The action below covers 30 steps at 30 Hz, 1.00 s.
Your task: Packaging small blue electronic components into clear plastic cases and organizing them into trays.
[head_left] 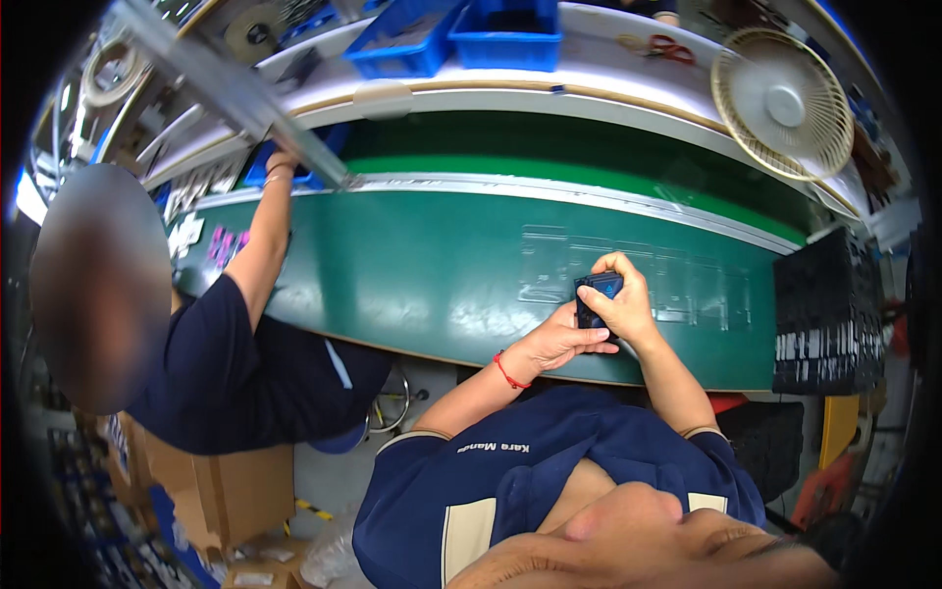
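Over the near edge of the green table (432,285), I hold a small black box-shaped device (587,317) with a blue face. My left hand (561,344), a red cord bracelet on its wrist, grips the device from below and the left. My right hand (628,302) is closed round its upper right side, thumb across the blue face. The fingers hide part of the device, so its exact kind cannot be made out. Just beyond and to the right of my hands lie clear plastic trays (687,285), faint against the green top.
A co-worker's arm (263,240) reaches into a blue bin (329,157) at the left. Blue bins (505,39), red-handled scissors (671,49) and a fan (783,105) sit on the shelf beyond the green belt (471,147). Stacked black trays (829,314) stand at the right end.
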Tool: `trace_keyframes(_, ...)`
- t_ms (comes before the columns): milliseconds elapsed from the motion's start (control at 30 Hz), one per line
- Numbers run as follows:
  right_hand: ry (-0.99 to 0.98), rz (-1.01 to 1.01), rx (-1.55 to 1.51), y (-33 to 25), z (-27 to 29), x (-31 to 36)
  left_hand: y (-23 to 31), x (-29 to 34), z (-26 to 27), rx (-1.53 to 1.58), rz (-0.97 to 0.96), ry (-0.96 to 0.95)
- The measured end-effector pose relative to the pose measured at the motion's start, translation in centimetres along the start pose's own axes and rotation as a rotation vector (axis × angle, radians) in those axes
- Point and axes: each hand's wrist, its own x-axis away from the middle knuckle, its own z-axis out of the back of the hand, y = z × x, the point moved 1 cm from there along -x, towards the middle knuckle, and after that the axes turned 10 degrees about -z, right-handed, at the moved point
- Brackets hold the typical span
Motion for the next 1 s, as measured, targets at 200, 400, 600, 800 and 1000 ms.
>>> trace_keyframes(200, -0.348, -0.155, -0.152, 3.0, -0.8, -1.3, 1.8, 3.7, 1.8, -0.012, -0.118, 0.189)
trace_keyframes(400, -0.409, -0.252, -0.194, 1.4, -2.0, -3.0, 3.1, 5.2, 3.5, 0.025, -0.281, 0.292)
trace_keyframes(600, -0.159, -0.11, 0.132, 3.6, -2.0, -9.0, 3.9, 7.1, 5.3, 0.049, -0.431, 0.385)
trace_keyframes(800, -0.11, 0.012, 0.786, 1.0, -3.7, -6.6, 3.9, 7.2, 5.0, 0.037, -0.446, 0.403)
trace_keyframes(1000, -0.303, -0.149, 0.063, 1.9, -3.2, -2.8, 3.4, 5.4, 4.3, -0.195, -0.38, 0.477)
